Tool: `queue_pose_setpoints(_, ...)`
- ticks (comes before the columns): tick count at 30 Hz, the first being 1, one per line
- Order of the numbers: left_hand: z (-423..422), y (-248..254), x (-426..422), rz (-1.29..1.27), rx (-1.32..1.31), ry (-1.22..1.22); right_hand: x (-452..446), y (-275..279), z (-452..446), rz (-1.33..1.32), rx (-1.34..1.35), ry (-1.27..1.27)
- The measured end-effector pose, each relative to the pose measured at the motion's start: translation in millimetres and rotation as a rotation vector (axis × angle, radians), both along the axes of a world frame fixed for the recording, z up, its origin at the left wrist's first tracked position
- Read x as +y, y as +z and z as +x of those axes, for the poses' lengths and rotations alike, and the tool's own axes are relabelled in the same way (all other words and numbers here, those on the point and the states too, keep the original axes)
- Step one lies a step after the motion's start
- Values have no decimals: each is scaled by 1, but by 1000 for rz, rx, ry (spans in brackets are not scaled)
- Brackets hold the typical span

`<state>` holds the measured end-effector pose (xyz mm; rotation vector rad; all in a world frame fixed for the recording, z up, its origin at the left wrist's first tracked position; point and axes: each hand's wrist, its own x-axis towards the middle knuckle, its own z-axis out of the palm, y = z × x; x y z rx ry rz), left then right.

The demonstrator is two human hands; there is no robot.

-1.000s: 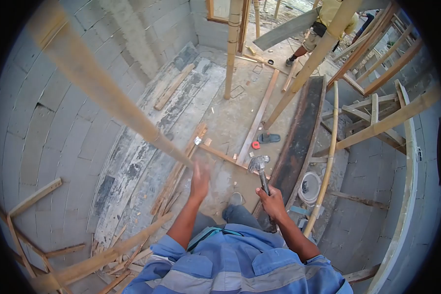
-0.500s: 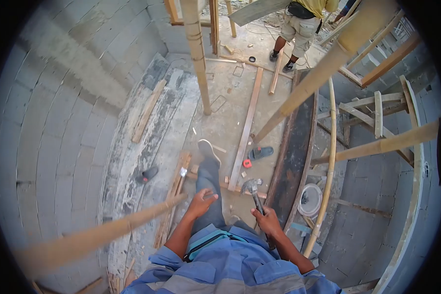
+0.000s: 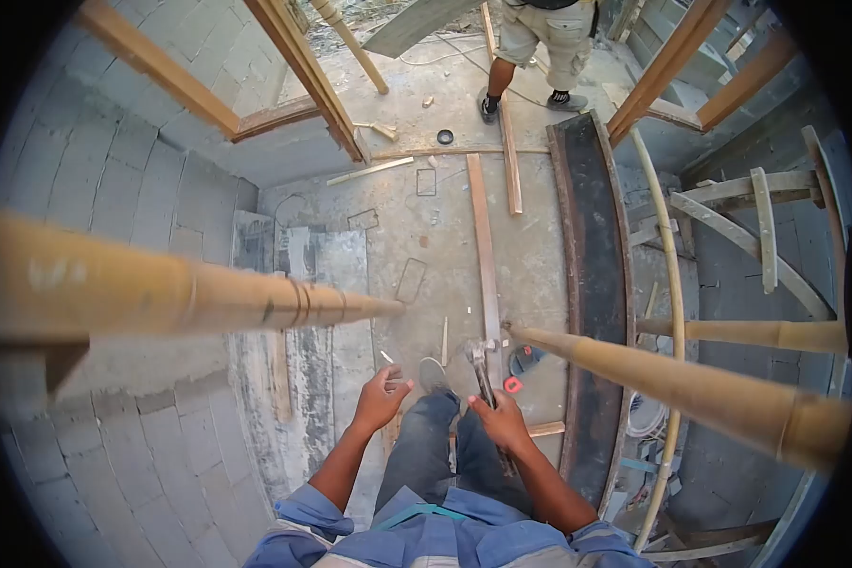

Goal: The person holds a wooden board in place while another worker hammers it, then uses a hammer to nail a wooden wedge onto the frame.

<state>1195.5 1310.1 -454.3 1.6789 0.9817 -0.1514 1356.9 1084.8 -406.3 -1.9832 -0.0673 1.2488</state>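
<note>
My right hand [image 3: 504,422] is wrapped around the dark handle of a claw hammer [image 3: 486,374], held upright in front of my right leg with its metal head pointing away from me. My left hand [image 3: 381,401] hovers beside my left leg with the fingers curled in toward the thumb. Whatever may be between those fingers is too small to make out. Just past the hammer, a red tape measure [image 3: 512,383] and a dark sandal [image 3: 526,358] are on the floor. A long timber strip [image 3: 484,246] runs forward along the concrete.
Bamboo poles stand close on the left [image 3: 218,295] and right [image 3: 691,379]. A long dark trough-like board [image 3: 596,256] lies to the right, with a white bucket [image 3: 646,415] beyond it. A person in shorts [image 3: 544,47] stands ahead. Block walls and wooden frames surround the space.
I have stepped forward, so the timber strip, sandal and tape measure are nearer. The bamboo poles now stand beside me. The hammer stays in my right hand, and my left hand remains curled.
</note>
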Motion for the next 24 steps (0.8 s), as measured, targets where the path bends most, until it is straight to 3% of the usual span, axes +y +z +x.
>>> queue_pose_setpoints(3, 25, -7, 33, 52, 89, -51, 42, -44, 16, 51, -93, -76)
queue_pose_setpoints(8, 102, -15, 56, 19, 143, -161, 107, -41, 78, 210, 357, -356)
queue_pose_setpoints(12, 173, -75, 77, -20, 110, -117, 138, -87, 133, 142, 479, -414)
queue_pose_setpoints(16, 227, -163, 101, -35, 332, 25, 149, -151, 206, -69, 592, -363)
queue_pose_setpoints(19, 257, -175, 122, -102, 374, -44, 144, -162, 237, -170, 592, -353)
queue_pose_setpoints(24, 296, -169, 172, -130, 377, 72, 131, -178, 278, -169, 581, -389)
